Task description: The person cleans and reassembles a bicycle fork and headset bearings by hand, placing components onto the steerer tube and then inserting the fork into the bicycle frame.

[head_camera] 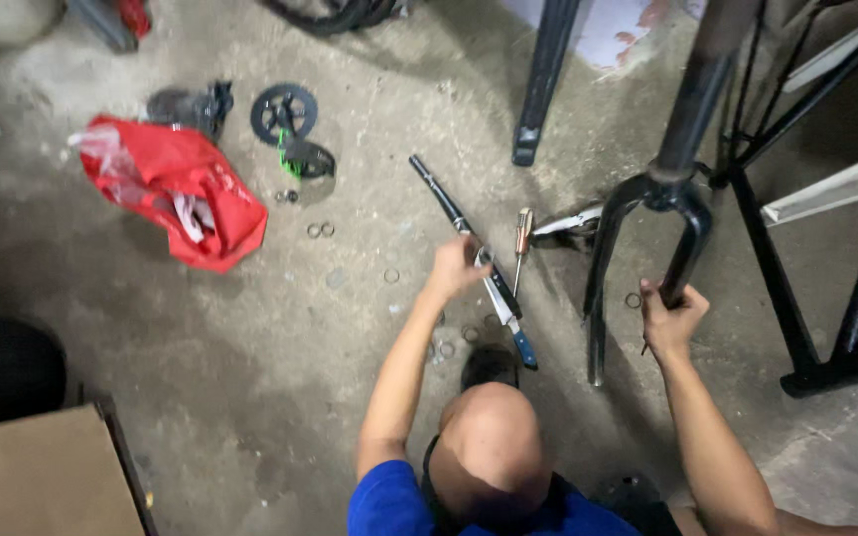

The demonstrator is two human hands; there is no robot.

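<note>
Fingers, left: those of my left hand (456,266) were curled down over tools on the concrete floor (250,377), closing on the black rod (441,192) where it met the blue-handled wrench (508,320); I could not tell which of the 2 they actually gripped.
Fingers, right: my right hand (671,320) was wrapped tight around the lower end of 1 blade of the black bicycle fork (647,223).
Fork: it stood nearly upright, its crown near the top of the head view, the other blade reaching down to the floor beside my wrist.
Screwdriver: a screwdriver (521,243) with a brown handle lay just beside my left hand, between it and the fork.
Small parts: several metal rings (320,229) lay scattered on the floor near my left arm.
Farther left: a red plastic bag (183,189) lay crumpled, with a black chainring and crank (288,124) close beside it.
Right side: the black stand (826,298) rose just beyond the fork.
Lower left: a cardboard box (32,476) sat well apart from both hands.
</note>
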